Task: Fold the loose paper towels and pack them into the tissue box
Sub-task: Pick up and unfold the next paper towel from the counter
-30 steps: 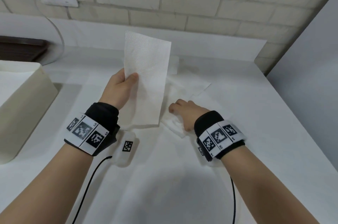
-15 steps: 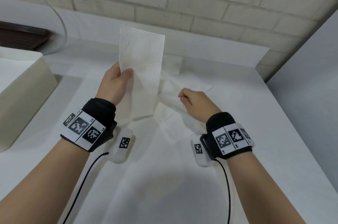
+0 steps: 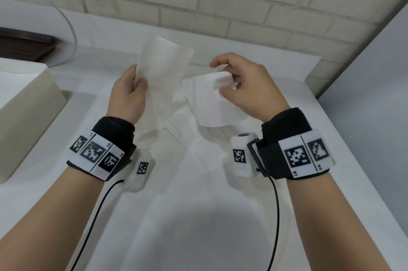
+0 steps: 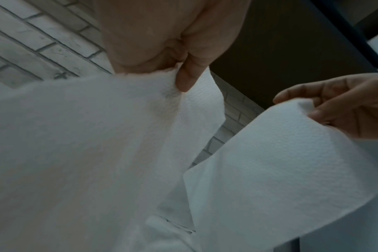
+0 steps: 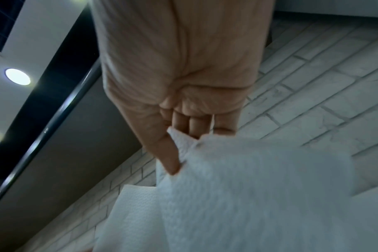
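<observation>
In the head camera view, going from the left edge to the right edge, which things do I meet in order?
Tissue box → left hand → upright paper towel it pinches → second paper towel → right hand pinching that one.

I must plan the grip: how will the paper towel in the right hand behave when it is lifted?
Likely floppy: the paper towel sags and curls below the right hand. Probably very light, since a fingertip pinch carries it. It may crumple easily; it bunches at the fingers.
</observation>
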Motion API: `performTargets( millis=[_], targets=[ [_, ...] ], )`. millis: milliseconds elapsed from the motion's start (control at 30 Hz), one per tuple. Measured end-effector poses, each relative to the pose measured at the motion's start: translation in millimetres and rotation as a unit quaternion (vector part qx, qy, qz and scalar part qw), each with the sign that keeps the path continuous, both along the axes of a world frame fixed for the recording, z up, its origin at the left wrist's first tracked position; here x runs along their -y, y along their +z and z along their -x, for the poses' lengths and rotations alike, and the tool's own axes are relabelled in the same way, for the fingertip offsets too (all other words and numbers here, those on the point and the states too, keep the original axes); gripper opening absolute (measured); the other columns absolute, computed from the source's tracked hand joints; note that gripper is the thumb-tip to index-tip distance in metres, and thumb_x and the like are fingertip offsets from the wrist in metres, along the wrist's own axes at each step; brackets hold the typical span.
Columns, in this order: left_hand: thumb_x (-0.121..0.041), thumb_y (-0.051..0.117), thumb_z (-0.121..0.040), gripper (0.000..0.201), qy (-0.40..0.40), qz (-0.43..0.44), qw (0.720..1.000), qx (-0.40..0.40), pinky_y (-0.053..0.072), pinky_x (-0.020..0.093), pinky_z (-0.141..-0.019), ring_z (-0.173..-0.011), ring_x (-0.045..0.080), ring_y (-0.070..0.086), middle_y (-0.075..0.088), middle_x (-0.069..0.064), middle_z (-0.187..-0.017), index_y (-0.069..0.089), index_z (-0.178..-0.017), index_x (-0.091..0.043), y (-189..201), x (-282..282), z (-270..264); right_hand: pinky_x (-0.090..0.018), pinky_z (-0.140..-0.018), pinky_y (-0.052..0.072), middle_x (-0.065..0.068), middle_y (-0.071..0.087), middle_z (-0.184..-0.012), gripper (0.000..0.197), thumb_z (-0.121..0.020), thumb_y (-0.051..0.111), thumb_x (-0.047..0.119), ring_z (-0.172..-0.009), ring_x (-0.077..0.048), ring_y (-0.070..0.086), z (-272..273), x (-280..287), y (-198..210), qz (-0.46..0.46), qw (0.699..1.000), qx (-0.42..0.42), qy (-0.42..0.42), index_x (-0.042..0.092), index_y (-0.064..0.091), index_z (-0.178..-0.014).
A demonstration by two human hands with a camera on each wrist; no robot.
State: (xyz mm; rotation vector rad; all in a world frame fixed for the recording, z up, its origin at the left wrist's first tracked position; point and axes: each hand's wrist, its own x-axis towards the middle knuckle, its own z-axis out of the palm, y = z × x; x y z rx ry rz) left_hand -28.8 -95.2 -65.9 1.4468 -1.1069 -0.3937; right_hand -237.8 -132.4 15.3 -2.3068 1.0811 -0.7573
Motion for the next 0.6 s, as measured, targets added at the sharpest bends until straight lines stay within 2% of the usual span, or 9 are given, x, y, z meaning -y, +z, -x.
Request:
performTargets(
  millis=[67,133,200,300,367,433,500,567,600],
  targets=[
    [-0.005,0.039,-0.096,0.016,-0.001,-0.003,1.0,0.011,0.035,0.013,-0.061,-0.076,0.014,0.047,0.051,-0.006,-0.079,0.053,-0.095,-0.011,0,1,-1,-0.005,-0.058,0.035,0.009,0.05,-0.061,0.032,-0.077,0.055,-0.005,-0.057,0.002,0.046,-4,-3,4,-0.005,1.0,-0.003,0.024,0.018,0.059,-0.1],
    [-0.007,0.039,-0.097,0.015,-0.002,-0.004,1.0,0.024,0.033,0.01,-0.058,-0.068,0.011,0.044,0.048,-0.008,-0.072,0.05,-0.087,-0.01,1,1,-2,-0.004,-0.056,0.034,0.006,0.064,-0.07,0.026,-0.078,0.059,-0.005,-0.054,0.007,0.05,-7,-6,9,-0.046,0.996,-0.014,0.071,0.019,0.058,-0.089],
    [-0.008,0.04,-0.097,0.017,-0.023,-0.005,0.999,0.023,0.033,0.01,-0.06,-0.067,0.005,0.044,0.049,-0.01,-0.071,0.051,-0.085,-0.012,2,-1,-2,-0.002,-0.059,0.035,0.004,0.068,-0.077,0.025,-0.079,0.063,-0.004,-0.058,0.01,0.055,-9,-9,12,-0.092,0.987,-0.018,0.132,0.021,0.059,-0.08],
    [-0.016,0.044,-0.097,0.018,-0.099,-0.03,0.995,0.012,0.038,0.022,-0.07,-0.075,0.012,0.05,0.056,-0.002,-0.079,0.058,-0.086,-0.017,6,-6,1,-0.002,-0.063,0.036,0.01,0.062,-0.076,0.01,-0.081,0.066,0.003,-0.061,0.009,0.053,-10,-9,17,-0.089,0.983,-0.026,0.158,0.013,0.068,-0.084],
    [-0.019,0.047,-0.096,0.019,-0.158,-0.05,0.986,-0.011,0.043,0.024,-0.074,-0.078,0.011,0.056,0.062,-0.005,-0.081,0.062,-0.086,-0.025,10,-12,5,-0.002,-0.07,0.034,0.008,0.059,-0.083,0.005,-0.083,0.067,0.01,-0.073,0.008,0.051,-11,-7,20,-0.034,0.99,-0.01,0.133,0.012,0.069,-0.087],
    [-0.016,0.047,-0.096,0.022,-0.215,-0.067,0.973,-0.047,0.047,0.015,-0.076,-0.078,0.002,0.062,0.069,-0.014,-0.079,0.065,-0.09,-0.026,16,-20,12,-0.003,-0.084,0.027,0.009,0.055,-0.104,0.001,-0.084,0.066,0.017,-0.103,-0.001,0.045,-14,-3,21,0.023,0.995,0.004,0.099,0.017,0.067,-0.085],
    [-0.014,0.046,-0.095,0.022,-0.261,-0.08,0.96,-0.064,0.048,0.01,-0.076,-0.081,-0.001,0.063,0.07,-0.017,-0.081,0.066,-0.094,-0.023,19,-24,18,-0.01,-0.094,0.023,0.008,0.049,-0.124,0.001,-0.086,0.064,0.02,-0.121,-0.007,0.035,-16,0,22,0.041,0.996,-0.007,0.074,0.019,0.063,-0.085],
    [-0.012,0.046,-0.094,0.022,-0.29,-0.086,0.949,-0.085,0.049,0.012,-0.072,-0.08,0.001,0.065,0.07,-0.015,-0.082,0.066,-0.096,-0.02,22,-27,23,-0.008,-0.093,0.028,0.006,0.052,-0.127,0.003,-0.087,0.062,0.018,-0.119,-0.007,0.041,-19,4,22,0.025,0.997,-0.008,0.069,0.019,0.06,-0.085],
    [-0.012,0.046,-0.093,0.022,-0.3,-0.089,0.945,-0.093,0.049,0.012,-0.07,-0.078,0.001,0.065,0.071,-0.015,-0.081,0.066,-0.096,-0.02,22,-28,26,-0.008,-0.09,0.032,0.006,0.058,-0.118,0.002,-0.088,0.061,0.017,-0.11,-0.007,0.05,-20,5,23,0.007,0.998,0.0,0.068,0.017,0.061,-0.086]
  ],
)
